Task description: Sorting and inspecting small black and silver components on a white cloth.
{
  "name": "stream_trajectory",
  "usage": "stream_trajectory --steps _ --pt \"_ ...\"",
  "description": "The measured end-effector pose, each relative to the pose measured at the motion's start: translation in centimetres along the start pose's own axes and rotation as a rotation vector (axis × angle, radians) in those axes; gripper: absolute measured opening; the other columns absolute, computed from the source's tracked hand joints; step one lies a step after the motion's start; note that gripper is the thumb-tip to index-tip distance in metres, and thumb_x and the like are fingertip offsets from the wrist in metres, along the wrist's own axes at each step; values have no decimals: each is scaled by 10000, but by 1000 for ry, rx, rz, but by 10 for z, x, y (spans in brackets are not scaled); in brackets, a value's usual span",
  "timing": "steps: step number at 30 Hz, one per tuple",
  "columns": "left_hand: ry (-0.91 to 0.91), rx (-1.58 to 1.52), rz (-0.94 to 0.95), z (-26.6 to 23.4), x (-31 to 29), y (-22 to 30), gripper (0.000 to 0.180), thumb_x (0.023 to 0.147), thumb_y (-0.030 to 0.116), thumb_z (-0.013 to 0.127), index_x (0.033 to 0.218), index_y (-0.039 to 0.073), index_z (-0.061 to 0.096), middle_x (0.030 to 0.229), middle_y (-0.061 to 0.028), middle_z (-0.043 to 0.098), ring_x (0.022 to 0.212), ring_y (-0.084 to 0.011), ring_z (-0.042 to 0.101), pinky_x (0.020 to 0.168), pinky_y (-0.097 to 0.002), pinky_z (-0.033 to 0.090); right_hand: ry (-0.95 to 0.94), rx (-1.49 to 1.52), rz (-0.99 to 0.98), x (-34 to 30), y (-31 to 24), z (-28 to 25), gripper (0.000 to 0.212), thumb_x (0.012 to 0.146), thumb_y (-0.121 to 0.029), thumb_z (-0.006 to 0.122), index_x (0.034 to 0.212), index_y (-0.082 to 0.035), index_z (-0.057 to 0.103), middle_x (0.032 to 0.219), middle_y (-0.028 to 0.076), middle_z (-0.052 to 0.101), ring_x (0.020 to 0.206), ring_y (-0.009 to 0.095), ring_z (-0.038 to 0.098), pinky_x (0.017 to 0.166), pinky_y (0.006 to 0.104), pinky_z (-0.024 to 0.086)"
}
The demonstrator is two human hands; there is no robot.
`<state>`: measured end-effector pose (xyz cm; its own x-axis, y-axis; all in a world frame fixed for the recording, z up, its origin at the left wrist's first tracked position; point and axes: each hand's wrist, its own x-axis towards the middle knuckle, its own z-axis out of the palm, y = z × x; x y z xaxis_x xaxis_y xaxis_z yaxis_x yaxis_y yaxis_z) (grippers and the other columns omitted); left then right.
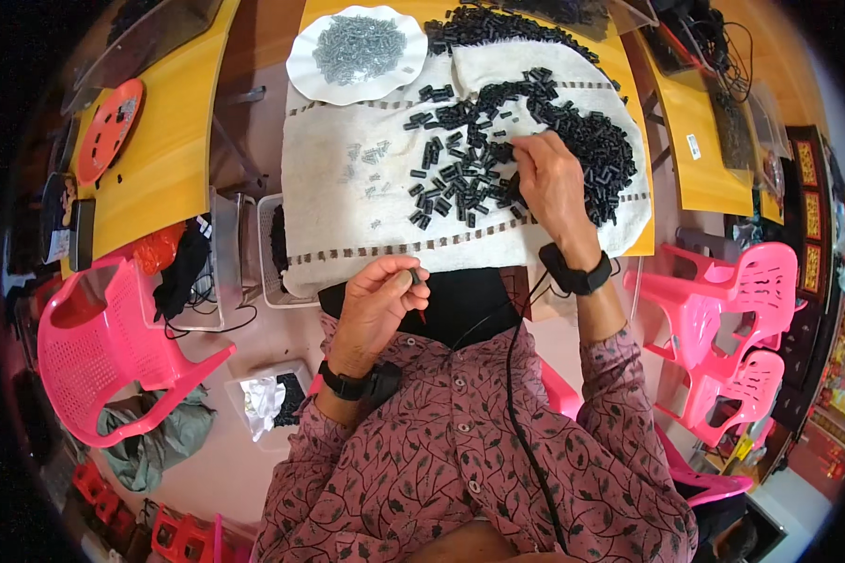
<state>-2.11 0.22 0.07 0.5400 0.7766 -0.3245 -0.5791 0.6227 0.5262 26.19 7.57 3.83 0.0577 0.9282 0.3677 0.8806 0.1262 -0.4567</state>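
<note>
**The right hand at the loose black pieces, the left hand at the near edge**

The right hand [551, 185] was the nearer one. Its bent fingertips were at the right side of the loose black pieces [460, 178], which spread from there to the left and toward the body on the white cloth [333, 211]. The pieces were short and tube-like, and their long axes pointed in many directions, so probably no single angle of the fingers suited all. Whether the right fingers had a piece between them, I could not tell.

The left hand [376, 296] was in front of the body, at the near edge of the cloth. Its thumb and forefinger were pressed together around a small dark piece [417, 277]. From this hand, the loose pieces lay forward and to the right.

A dense black pile [601, 150] was just beside the right hand, on its right, so room there seemed narrow. To the left there was more room, with some small clear pieces [376, 150] lying there. The white plate [302, 77] stood farther off, at the far left.
</note>
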Motion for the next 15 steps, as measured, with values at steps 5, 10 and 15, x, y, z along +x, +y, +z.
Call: stream_trajectory --steps 5,10,15 --pt "9 -8 -4 -3 -1 0 210 975 74 554 1164 5 617 1059 -109 653 858 -151 627 747 -289 542 -40 -97 0 19 11 16 115 837 -67 642 931 -40 703 850 183 629 776 389 631 684 453 525" --pt "27 3 3 -3 -4 1 211 976 83 562 1166 10 616 1065 -111 654 877 -159 640 753 -294 553 -175 -77 32 30 22 21 148 830 -119 643 927 -56 737 895 205 668 814 400 649 734 452 531" --pt "15 9 33 -2 0 1 249 968 64 570 1210 18 607 1131 -130 646 935 -181 645 833 -329 551 -368 49 260 49 25 14 232 824 -171 639 955 6 712 821 178 704 762 281 687 708 362 530"
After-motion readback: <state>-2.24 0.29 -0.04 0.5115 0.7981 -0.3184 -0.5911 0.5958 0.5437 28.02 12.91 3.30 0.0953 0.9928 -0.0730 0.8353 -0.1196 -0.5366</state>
